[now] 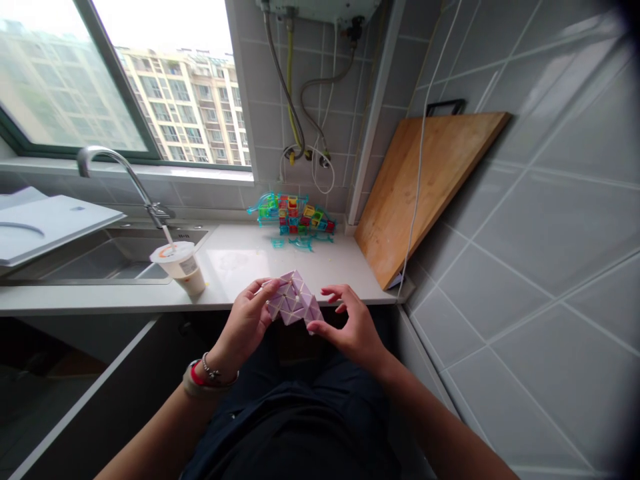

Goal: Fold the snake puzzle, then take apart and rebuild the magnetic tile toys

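Head view: both hands meet just above the lap, at the near edge of the counter (240,257). Between them sits a pale purple puzzle (294,299), a folded body of small triangular facets with light seams. The left hand (246,325) is closed around the puzzle's left side, thumb and fingertips pressed onto the facets. The right hand (353,327) takes the lower right corner between thumb and a finger, while its other fingers are spread and lifted clear above the grip.

The puzzle looks light and made of hard plastic, so each facet should be stiff while the seams hinge; it is likely to flop or refold if held by one end. The faces look smooth and may be slippery, so the safest hold is probably across two neighbouring facets near the middle, one hand on each side.

Beyond the grip, on the counter, a heap of coloured blocks (295,217) stands against the tiles. To the left of the grip a cup (181,267) stands by the sink (75,263). Right of the grip a board (425,193) leans on the wall.
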